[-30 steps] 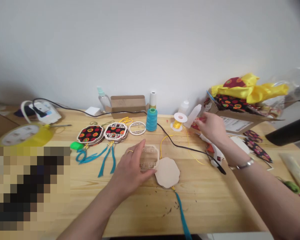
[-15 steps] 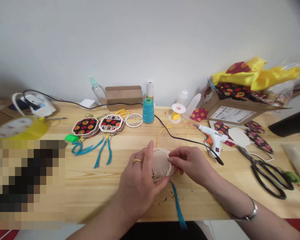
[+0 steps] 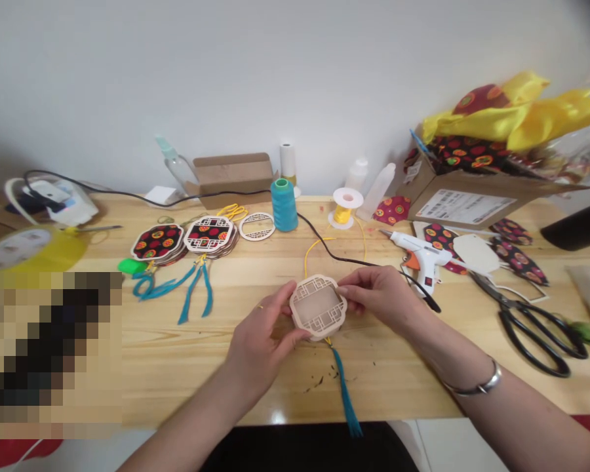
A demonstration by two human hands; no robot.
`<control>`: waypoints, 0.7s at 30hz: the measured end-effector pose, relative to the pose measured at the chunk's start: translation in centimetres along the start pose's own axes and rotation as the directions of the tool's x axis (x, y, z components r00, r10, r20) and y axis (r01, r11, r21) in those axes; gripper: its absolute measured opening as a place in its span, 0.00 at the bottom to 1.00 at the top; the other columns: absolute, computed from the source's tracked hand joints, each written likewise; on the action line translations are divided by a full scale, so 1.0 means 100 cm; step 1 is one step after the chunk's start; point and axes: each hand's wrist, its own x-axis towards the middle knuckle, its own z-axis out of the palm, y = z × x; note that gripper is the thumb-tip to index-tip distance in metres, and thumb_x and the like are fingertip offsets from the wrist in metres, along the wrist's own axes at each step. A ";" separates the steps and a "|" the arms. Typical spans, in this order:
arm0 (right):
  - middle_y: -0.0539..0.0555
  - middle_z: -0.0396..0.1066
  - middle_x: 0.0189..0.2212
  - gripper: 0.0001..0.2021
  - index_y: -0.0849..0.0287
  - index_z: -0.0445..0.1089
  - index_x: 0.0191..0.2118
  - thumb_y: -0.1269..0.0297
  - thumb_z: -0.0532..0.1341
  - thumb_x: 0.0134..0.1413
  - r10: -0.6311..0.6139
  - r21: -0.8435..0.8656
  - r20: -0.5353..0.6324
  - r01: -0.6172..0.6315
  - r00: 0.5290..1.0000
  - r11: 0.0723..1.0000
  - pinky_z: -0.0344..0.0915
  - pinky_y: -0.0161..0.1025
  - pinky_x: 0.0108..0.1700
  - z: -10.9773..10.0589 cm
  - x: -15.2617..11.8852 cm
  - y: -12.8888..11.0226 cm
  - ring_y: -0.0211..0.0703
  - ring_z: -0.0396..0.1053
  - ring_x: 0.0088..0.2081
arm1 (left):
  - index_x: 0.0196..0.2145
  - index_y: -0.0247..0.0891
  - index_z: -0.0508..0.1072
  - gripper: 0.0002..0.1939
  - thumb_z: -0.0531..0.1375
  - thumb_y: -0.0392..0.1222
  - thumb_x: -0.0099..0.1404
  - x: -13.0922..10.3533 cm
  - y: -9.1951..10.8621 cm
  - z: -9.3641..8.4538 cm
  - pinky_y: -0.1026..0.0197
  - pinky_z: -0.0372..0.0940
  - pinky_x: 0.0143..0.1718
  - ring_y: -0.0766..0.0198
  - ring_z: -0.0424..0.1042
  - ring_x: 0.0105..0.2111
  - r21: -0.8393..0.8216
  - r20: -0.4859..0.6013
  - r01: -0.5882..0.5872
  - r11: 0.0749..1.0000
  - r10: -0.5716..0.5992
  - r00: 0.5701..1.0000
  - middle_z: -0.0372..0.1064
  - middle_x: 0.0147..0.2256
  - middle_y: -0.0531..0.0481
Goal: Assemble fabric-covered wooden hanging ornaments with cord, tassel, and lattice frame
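Left of the left hand (image 3: 263, 328), bare surface (image 3: 187, 367) opens as far as 2 ornament stacks (image 3: 210, 235) and their teal tassels (image 3: 207, 292). The lattice plaque (image 3: 318, 306) fills the gap to the right hand (image 3: 381, 296). Beyond, a black cable (image 3: 337, 258) bars low passage between teal spool (image 3: 284, 206) and glue gun (image 3: 427, 255); scissors (image 3: 507, 304) obstruct farther right.

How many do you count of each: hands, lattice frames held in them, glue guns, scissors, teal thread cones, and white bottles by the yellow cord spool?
Hands: 2 (left hand, right hand)
Held lattice frame: 1
Glue gun: 1
Scissors: 1
Teal thread cone: 1
White bottles: 2
Total: 8
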 end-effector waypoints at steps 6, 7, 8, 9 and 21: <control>0.48 0.67 0.15 0.06 0.62 0.74 0.26 0.64 0.63 0.45 -0.048 -0.056 -0.013 0.047 0.999 0.997 0.58 0.32 0.20 0.000 -0.004 0.001 0.32 0.61 0.17 | 0.57 0.44 0.60 0.29 0.63 0.48 0.60 -0.001 -0.004 0.000 0.59 0.68 0.46 0.61 0.75 0.43 0.059 -0.025 -0.059 0.997 0.060 0.998 0.72 0.49 0.48; 0.48 0.67 0.15 0.06 0.62 0.74 0.25 0.65 0.63 0.45 -0.048 -0.060 -0.010 0.048 0.999 0.997 0.57 0.32 0.20 0.000 -0.004 0.001 0.32 0.61 0.17 | 0.57 0.44 0.60 0.29 0.63 0.49 0.60 -0.001 -0.005 -0.001 0.58 0.68 0.47 0.60 0.74 0.45 0.077 -0.032 -0.076 0.994 0.078 0.996 0.72 0.49 0.48; 0.48 0.67 0.15 0.06 0.62 0.74 0.25 0.65 0.63 0.44 -0.044 -0.064 -0.007 0.044 0.999 0.997 0.56 0.31 0.20 0.000 -0.004 0.001 0.32 0.61 0.17 | 0.57 0.43 0.61 0.29 0.63 0.49 0.60 -0.001 -0.006 -0.001 0.57 0.67 0.48 0.59 0.73 0.47 0.092 -0.036 -0.094 0.991 0.097 0.995 0.72 0.50 0.47; 0.47 0.67 0.15 0.06 0.62 0.74 0.25 0.65 0.63 0.44 -0.035 -0.070 -0.004 0.034 0.999 0.997 0.56 0.31 0.20 0.000 -0.003 0.001 0.32 0.60 0.17 | 0.57 0.43 0.61 0.29 0.63 0.50 0.60 -0.001 -0.007 -0.001 0.56 0.67 0.50 0.58 0.72 0.48 0.103 -0.038 -0.110 0.989 0.114 0.993 0.72 0.50 0.47; 0.49 0.70 0.18 0.05 0.61 0.76 0.25 0.68 0.63 0.45 -0.095 -0.293 -0.031 0.081 0.995 0.953 0.57 0.34 0.24 0.001 -0.003 -0.001 0.35 0.62 0.21 | 0.56 0.41 0.61 0.28 0.63 0.48 0.60 0.003 -0.008 0.000 0.52 0.63 0.52 0.55 0.68 0.51 0.158 0.014 -0.160 0.974 0.160 0.987 0.70 0.51 0.45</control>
